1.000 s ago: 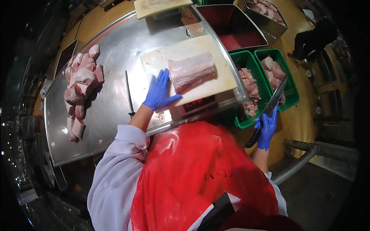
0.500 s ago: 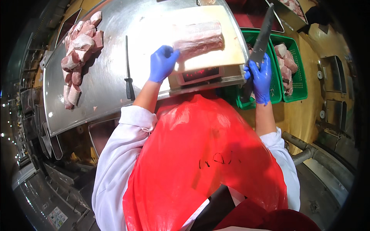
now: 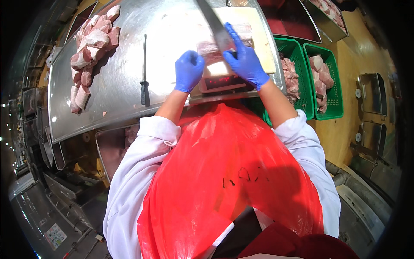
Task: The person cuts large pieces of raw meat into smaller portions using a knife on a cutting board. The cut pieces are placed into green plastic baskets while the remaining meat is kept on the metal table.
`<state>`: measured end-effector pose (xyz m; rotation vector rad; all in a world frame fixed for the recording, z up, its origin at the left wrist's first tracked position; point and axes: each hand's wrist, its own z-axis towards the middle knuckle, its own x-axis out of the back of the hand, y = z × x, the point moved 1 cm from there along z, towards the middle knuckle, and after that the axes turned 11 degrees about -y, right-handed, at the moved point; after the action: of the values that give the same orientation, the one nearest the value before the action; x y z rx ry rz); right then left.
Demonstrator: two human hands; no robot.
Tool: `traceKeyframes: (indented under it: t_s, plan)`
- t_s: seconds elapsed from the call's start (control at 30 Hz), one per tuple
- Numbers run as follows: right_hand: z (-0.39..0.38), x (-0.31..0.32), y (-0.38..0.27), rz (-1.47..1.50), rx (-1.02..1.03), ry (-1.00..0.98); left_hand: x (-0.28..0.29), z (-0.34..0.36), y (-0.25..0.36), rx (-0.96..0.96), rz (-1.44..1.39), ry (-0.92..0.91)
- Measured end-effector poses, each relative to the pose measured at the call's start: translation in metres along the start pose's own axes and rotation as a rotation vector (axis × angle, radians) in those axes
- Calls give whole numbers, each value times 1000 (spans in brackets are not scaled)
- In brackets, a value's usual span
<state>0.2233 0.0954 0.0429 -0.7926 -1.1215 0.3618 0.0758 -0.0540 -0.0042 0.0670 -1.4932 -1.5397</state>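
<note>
A slab of pale pink meat point(image 3: 246, 35), like a loin, lies on the cream cutting board point(image 3: 264, 47). My blue-gloved right hand point(image 3: 245, 62) grips a large knife point(image 3: 212, 22), index finger stretched forward beside the blade. The blade slants up and left over the meat and hides part of it. At the meat's left end, my blue-gloved left hand point(image 3: 189, 71) is closed with its fingers curled. Whether those fingers pinch the meat is hidden.
A digital scale point(image 3: 222, 84) sits at the board's near edge. On the steel table point(image 3: 120, 69) lie a sharpening rod point(image 3: 144, 64) and a pile of meat pieces point(image 3: 95, 43). Right of it stand two green baskets point(image 3: 307, 82) point(image 3: 336, 97) holding meat, with metal bins point(image 3: 297, 19) behind.
My right hand has brought the knife leftward from above the green baskets to over the meat. My left hand has moved slightly right, staying closed by the meat's left end.
</note>
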Motion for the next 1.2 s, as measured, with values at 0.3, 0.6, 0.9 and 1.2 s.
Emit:
traceKeyframes:
  t_s: [0.3,0.6,0.9,1.2]
  plan:
    - [-43,26,-20,-509,-9,-517,-2,-13,3,20,-33,21]
    - [19,-8,-39,-516,21,-601,-7,-15,-7,-126,39,34]
    - [-34,63,-6,-811,62,-687,13,-28,-20,8,-135,92]
    - [-144,127,41,-584,-67,-603,109,18,-7,-122,-636,327]
